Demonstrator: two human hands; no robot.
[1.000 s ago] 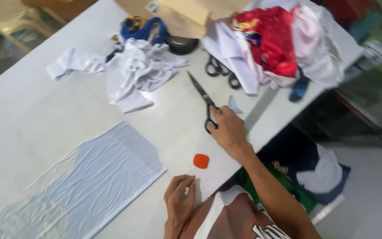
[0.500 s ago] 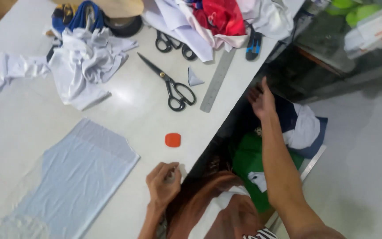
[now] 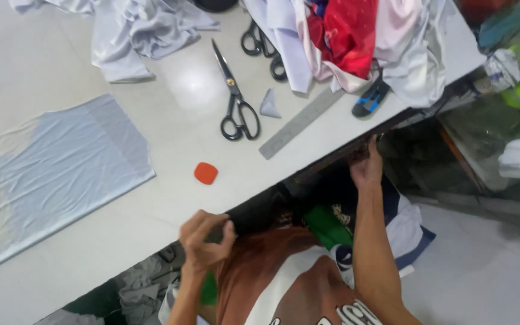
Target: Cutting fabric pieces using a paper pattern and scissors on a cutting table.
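reaching under the desk (image 3: 151,222) edge, the right hand (image 3: 366,167) sat in the dark gap below the desktop, fingers spread and pressed up against the underside; its grip was apart and held nothing that showed. the left hand (image 3: 204,236) rested at the near edge of the desk, fingers curled loosely over the rim, grip half folded and empty as far as could be seen.

an orange chalk (image 3: 206,173) lay flat on the desk just beyond the left hand, apart from it. further out lay the black scissors (image 3: 236,96), shut, handles toward the person and blades pointing away. a small grey scrap (image 3: 270,104) of cloth sat just beside the handles, to their right. a metal ruler (image 3: 299,123) lay at a slant near the desk edge, between the scrap and the right hand, touching neither.

a pale grey cloth (image 3: 61,174) was spread flat on the left part of the desk, well apart from both hands. a rumpled white cloth (image 3: 133,30) lay at the far side. a second pair of scissors (image 3: 260,42) was partly tucked under a pile (image 3: 356,36) of red, white and pink clothes at the far right corner. a black and blue tool (image 3: 369,99) lay at the foot of that pile, near the edge above the right hand.

below the desk, dark and green cloth (image 3: 326,225) lay heaped by the person's knees.
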